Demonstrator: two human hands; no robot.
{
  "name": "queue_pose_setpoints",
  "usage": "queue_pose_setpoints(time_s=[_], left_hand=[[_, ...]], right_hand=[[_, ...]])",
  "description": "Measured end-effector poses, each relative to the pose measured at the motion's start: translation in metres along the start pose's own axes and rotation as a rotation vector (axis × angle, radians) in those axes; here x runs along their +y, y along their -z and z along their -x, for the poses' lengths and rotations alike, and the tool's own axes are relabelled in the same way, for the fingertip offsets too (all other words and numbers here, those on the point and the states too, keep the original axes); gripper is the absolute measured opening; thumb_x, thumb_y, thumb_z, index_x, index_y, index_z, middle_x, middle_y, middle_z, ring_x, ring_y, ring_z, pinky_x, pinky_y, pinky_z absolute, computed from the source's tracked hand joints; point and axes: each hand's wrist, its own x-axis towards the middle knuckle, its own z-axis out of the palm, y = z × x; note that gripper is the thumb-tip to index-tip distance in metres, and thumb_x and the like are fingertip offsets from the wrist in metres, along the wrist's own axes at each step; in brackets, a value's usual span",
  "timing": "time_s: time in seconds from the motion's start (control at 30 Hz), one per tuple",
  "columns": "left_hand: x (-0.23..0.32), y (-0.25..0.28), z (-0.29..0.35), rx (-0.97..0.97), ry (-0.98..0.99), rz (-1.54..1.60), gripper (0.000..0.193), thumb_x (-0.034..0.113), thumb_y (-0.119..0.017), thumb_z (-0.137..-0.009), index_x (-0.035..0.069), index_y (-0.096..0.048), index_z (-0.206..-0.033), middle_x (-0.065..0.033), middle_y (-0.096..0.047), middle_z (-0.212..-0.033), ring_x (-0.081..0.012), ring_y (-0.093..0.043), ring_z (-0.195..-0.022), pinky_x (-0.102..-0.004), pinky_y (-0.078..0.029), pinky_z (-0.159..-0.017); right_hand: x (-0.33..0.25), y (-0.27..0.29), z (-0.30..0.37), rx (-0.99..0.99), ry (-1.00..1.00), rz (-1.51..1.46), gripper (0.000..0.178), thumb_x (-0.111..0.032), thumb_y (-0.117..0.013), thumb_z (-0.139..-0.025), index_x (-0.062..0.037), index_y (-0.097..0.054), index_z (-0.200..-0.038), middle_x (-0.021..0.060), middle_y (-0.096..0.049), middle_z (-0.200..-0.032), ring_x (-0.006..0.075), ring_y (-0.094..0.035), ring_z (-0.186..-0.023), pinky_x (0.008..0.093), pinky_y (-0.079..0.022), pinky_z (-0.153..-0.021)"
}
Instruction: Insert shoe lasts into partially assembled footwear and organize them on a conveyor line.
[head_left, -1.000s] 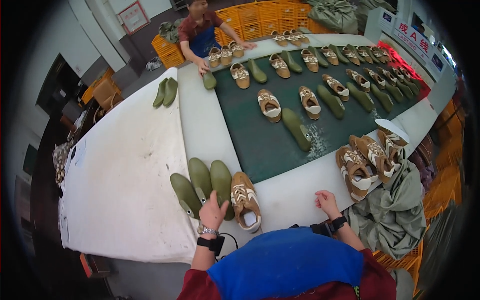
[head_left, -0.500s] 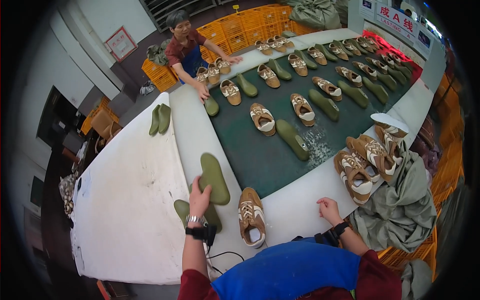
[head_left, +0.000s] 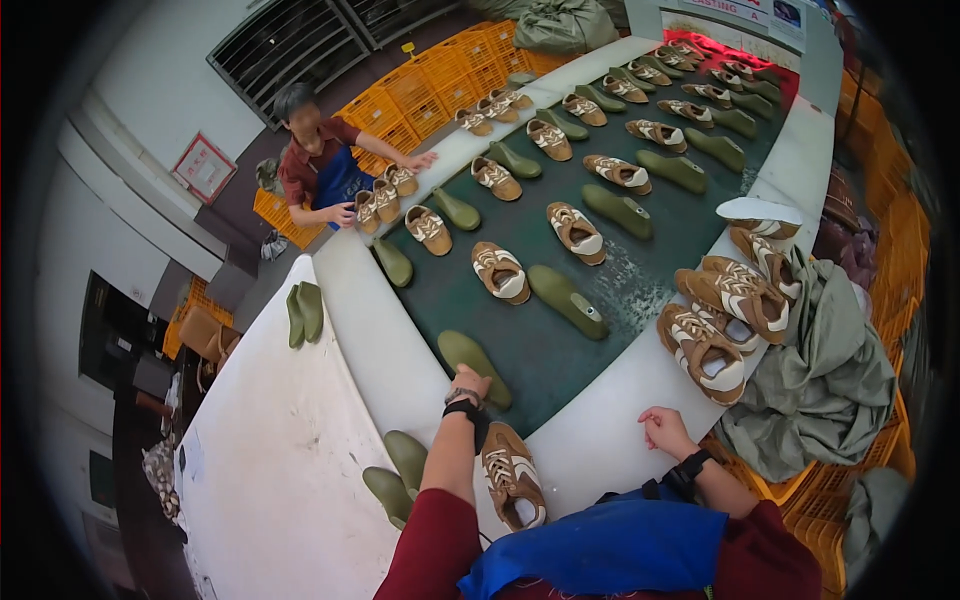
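Note:
My left hand (head_left: pixel 470 384) is closed round the near end of a green shoe last (head_left: pixel 462 355), which lies at the near left corner of the dark green belt (head_left: pixel 450 300). Beneath my left forearm stands a brown and white sneaker (head_left: pixel 508 470) on the white ledge. Left of that forearm rest two more lasts, one upright-looking last (head_left: pixel 407 455) and another last (head_left: pixel 386 494). Over the ledge at the right hovers my right hand (head_left: pixel 667 430), fingers curled in with nothing visible in them. Nearest to it is a heap of brown sneakers (head_left: pixel 698 345).
Rows of sneakers (head_left: pixel 578 230) and lasts (head_left: pixel 565 300) cover the belt. A co-worker (head_left: pixel 330 165) stands at the far left beside several sneakers (head_left: pixel 383 200). The white table (head_left: pixel 270 440) holds a last pair (head_left: pixel 305 312). Grey-green cloth (head_left: pixel 810 390) drapes orange crates (head_left: pixel 890 300) at right.
My left hand has carried the last from the white ledge forward and right onto the belt. The co-worker's hand has drawn back from a last. My right hand stays nearly still.

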Motion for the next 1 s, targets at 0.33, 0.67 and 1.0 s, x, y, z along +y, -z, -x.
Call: queue_pose_setpoints(time_s=[0.33,0.67,1.0], left_hand=[[-0.056,0.045,0.189,0.076,-0.450,0.138,0.057,0.040,-0.059,-0.079,0.009,-0.043,-0.125,-0.0141,-0.064,-0.068,-0.0319,-0.063,-0.067,-0.0407,-0.049,-0.064],[-0.100,-0.064,0.288,0.066,-0.325,0.077,0.063,0.043,-0.062,-0.075,0.015,-0.040,-0.127,-0.0121,-0.062,-0.064,-0.0333,-0.061,-0.062,-0.0437,-0.047,-0.055],[-0.084,-0.087,0.302,0.114,-0.109,0.408,0.061,0.026,-0.061,-0.081,0.015,-0.030,-0.134,-0.0202,-0.061,-0.080,-0.0348,-0.061,-0.071,-0.0404,-0.049,-0.062]], right_hand=[[-0.002,0.006,-0.012,-0.070,-0.046,0.017,0.020,-0.004,-0.039,-0.083,0.0004,-0.057,-0.090,0.0066,-0.056,-0.059,0.0114,-0.054,-0.045,0.0230,-0.045,-0.039],[-0.134,-0.064,-0.094,-0.264,0.664,0.778,0.022,-0.013,-0.051,-0.073,-0.0088,-0.064,-0.090,0.0142,-0.064,-0.085,0.0313,-0.061,-0.080,0.0395,-0.049,-0.071],[-0.210,-0.143,-0.287,-0.092,0.414,1.072,0.042,-0.015,-0.051,-0.078,-0.0108,-0.050,-0.120,0.0153,-0.059,-0.107,0.0311,-0.057,-0.098,0.0399,-0.046,-0.082]])
